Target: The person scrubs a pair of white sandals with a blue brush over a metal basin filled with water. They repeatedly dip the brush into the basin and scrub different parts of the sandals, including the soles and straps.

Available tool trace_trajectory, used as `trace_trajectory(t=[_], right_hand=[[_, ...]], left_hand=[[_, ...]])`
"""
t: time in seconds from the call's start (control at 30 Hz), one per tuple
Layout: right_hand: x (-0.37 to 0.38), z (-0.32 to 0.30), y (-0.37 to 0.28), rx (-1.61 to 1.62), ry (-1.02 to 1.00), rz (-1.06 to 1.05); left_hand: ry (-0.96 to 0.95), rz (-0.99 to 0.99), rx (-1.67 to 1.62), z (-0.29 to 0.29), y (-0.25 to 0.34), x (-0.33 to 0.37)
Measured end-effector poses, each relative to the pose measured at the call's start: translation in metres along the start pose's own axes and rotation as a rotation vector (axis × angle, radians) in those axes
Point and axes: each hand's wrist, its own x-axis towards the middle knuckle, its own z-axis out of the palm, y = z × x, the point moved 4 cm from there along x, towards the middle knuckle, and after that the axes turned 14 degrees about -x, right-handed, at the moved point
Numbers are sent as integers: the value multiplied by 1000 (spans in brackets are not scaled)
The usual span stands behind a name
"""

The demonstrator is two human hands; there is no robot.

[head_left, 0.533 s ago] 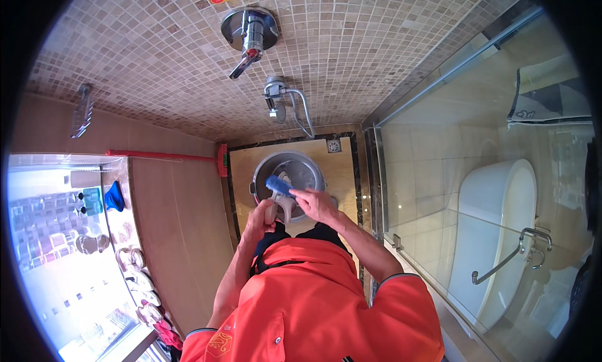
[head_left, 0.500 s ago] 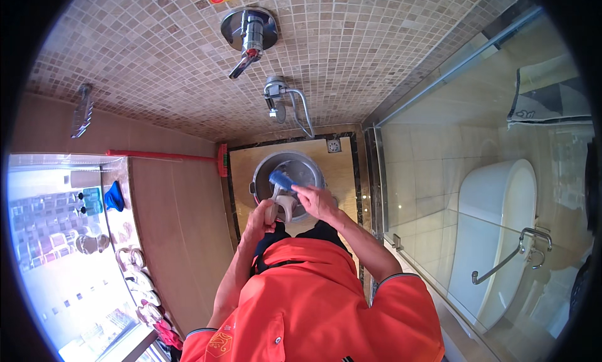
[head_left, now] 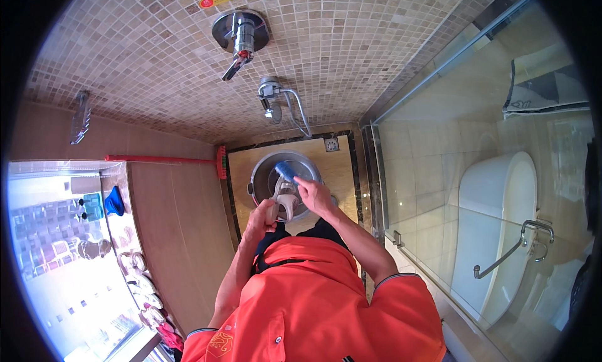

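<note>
My left hand (head_left: 259,220) is closed around one end of a pale, strapped shoe, most likely a sandal (head_left: 287,202), tilted over a round grey metal tub (head_left: 256,169). In my right hand (head_left: 315,196) is a blue scrubbing brush (head_left: 286,170), gripped with the fingers wrapped round its near end. The brush head rests at or just over the far end of the shoe; exact contact is too small to tell. Hands and shoe hide the near part of the tub, which stands on the floor close to my legs.
A chrome shower mixer (head_left: 241,39) and a bent spout (head_left: 274,98) stick out from the mosaic wall ahead. A red-handled broom (head_left: 163,159) leans left. Several shoes (head_left: 143,283) line the window ledge. A glass partition and white bathtub (head_left: 495,236) stand right; a floor drain (head_left: 332,144) lies behind the tub.
The blue brush has shifted slightly away from me and to the right, over the shoe's far end. My left hand keeps hold of the shoe. The whole view has moved a little.
</note>
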Motion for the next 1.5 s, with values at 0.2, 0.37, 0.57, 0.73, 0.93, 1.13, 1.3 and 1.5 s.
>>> trace_trajectory(t=[0.2, 0.37, 0.57, 0.73, 0.93, 1.13, 1.3, 1.5], right_hand=[[-21, -7, -27, 81, -67, -97], [-22, 0, -10, -47, -41, -70], [6, 54, 65, 422, -210, 274], [-2, 20, 53, 825, -592, 740], [-15, 30, 54, 1232, -607, 987], [1, 23, 38, 733, -195, 496], [11, -24, -17, 129, 4, 16], [-2, -43, -52, -56, -117, -229]], left_hand=[[1, 13, -16, -2, 2, -4], [29, 16, 2, -6, -3, -6], [-40, 79, 7, -10, 0, -12], [-107, 124, -4, -24, -4, -11], [-184, 92, -115, -8, 3, -17], [-172, 76, -77, 5, 12, -17], [-127, 84, -97, 2, 16, -16], [-85, 110, -83, -3, 15, -13]])
